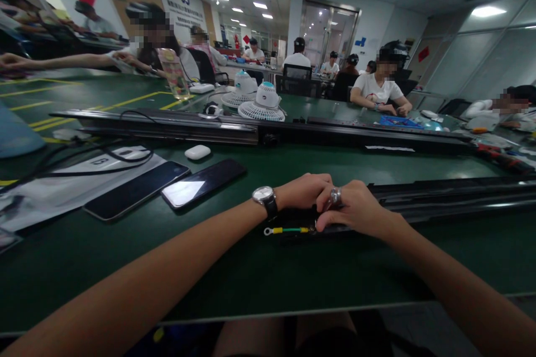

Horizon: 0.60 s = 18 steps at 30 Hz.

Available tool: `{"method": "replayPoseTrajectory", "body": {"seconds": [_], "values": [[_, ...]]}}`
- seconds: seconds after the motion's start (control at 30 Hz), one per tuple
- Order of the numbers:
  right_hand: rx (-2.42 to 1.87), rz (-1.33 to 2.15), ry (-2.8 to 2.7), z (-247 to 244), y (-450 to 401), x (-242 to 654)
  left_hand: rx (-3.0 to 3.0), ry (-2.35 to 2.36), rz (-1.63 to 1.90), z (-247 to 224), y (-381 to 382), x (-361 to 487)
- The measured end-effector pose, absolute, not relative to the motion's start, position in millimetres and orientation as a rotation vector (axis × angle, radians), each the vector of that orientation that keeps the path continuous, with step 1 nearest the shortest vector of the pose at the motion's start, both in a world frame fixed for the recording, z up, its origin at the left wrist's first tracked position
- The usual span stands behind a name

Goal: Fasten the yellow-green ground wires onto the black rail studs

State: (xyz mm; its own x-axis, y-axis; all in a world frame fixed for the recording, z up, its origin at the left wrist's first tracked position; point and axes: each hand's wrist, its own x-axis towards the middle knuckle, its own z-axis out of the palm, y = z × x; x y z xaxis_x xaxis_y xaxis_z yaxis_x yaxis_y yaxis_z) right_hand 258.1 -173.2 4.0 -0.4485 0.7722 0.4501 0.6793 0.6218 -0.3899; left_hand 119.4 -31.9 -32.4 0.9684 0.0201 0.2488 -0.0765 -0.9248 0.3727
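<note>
At the near end of a long black rail (439, 201), my two hands meet and touch. My left hand (304, 189), with a watch on its wrist, is closed, its fingertips hidden behind the right hand. My right hand (360, 206), with a ring on one finger, is closed in a pinch; what lies in its fingers is hidden. A short green wire (291, 230) with yellow sleeves and a ring terminal sticks out leftward beside the right thumb. Its right end sits at a small metal part by the thumb, too small to make out.
Two phones (136, 189) (205, 183) and a white earbud case (197, 152) lie left of my hands. A long black rail assembly (176, 125) crosses the table behind. Beyond it stand white fans (263, 103) and a bottle (173, 75). Several people sit around.
</note>
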Motion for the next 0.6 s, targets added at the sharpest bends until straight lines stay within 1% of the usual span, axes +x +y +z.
{"method": "replayPoseTrajectory", "body": {"seconds": [0.6], "values": [[-1.142, 0.045, -2.366, 9.8, -175.6, 260.0, 2.721, -0.003, 0.268, -28.8, -33.8, 118.8]]}}
